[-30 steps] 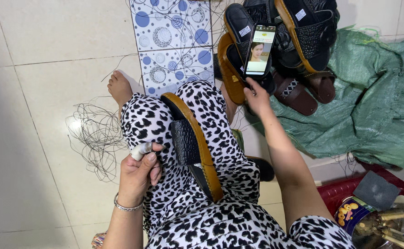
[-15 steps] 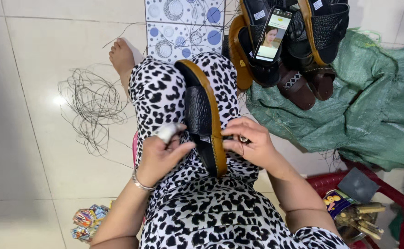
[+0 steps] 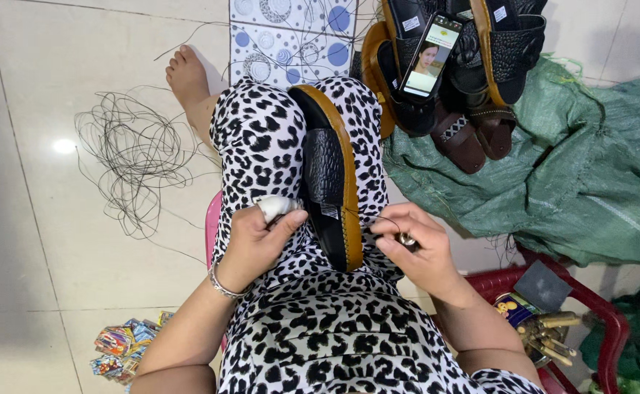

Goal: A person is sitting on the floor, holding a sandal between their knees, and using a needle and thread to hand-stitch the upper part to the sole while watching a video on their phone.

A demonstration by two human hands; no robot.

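Fingers of the right hand (image 3: 416, 252) are pressed together, pinching a small metal tool, seemingly a needle, from which a thin dark thread (image 3: 378, 219) loops toward 10 o'clock to the tan edge of a sandal (image 3: 332, 179). Fingers of the left hand (image 3: 258, 237) are curled, thumb pointing toward 2 o'clock, around a small white lump (image 3: 276, 206); what it is cannot be told. The thumb tip lies just beside the sandal's black embossed strap. The sandal stands on its edge in the cleft between the person's knees, on a black-and-white spotted dress (image 3: 261, 138). Its long axis runs from 12 o'clock down to 6 o'clock, with the near end lying between the two hands. From the right fingertips the sole's stitched rim lies at 9 o'clock, very near; from the left fingertips the strap lies at 3 o'clock, almost touching. Both hands are about equally near, the right one on the rim side. Farther out, at 10 o'clock, a tangle of dark thread (image 3: 134, 157) lies on the pale tiled floor (image 3: 28, 233). At 1 o'clock more sandals (image 3: 473, 95) are heaped on a green sack (image 3: 583, 182), with a phone (image 3: 429, 55) propped against them. At 4 o'clock a red basket (image 3: 597, 306) holds wooden-handled tools (image 3: 546, 335).
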